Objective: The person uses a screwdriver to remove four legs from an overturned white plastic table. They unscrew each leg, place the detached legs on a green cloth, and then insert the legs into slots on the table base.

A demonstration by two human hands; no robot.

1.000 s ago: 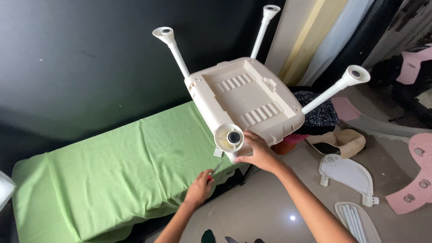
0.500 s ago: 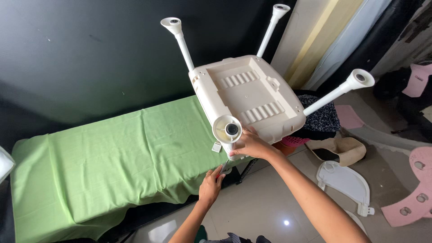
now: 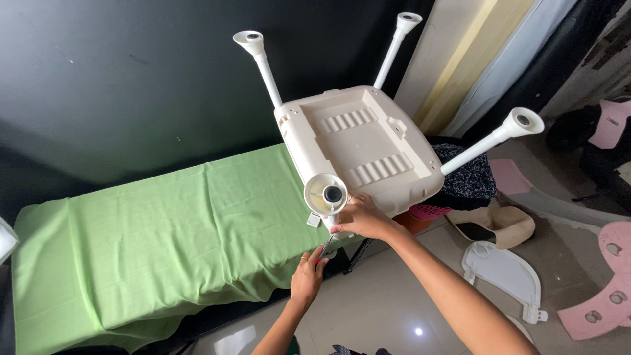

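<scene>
Since the earlier frames, the left hand (image 3: 307,279) has risen from the edge of the green-covered surface (image 3: 151,236) to just beneath the nearest leg (image 3: 327,200) of the upturned cream plastic seat base (image 3: 365,148). It is closed around a screwdriver (image 3: 326,248) with a red handle, whose metal tip now points up at the foot of that leg. One second ago the tool lay lower, near the cloth. The right hand (image 3: 365,220) has shifted little; its fingers are curled about the lower part of the same leg, steadying it. The seat base has tilted only slightly.

Judgement: the tool has been brought to the leg's joint, so work on a fastener there appears to be in hand, though no screw can be seen.

Position: the seat base rests inverted on the right end of the surface, four white legs pointing upward.

Containers: a red basket-like item (image 3: 427,212) sits partly hidden behind the base; its contents cannot be made out. A white tray (image 3: 506,269) lies on the floor, holding nothing. Pink flat parts (image 3: 601,309) lie nearby, right of the tray.
</scene>
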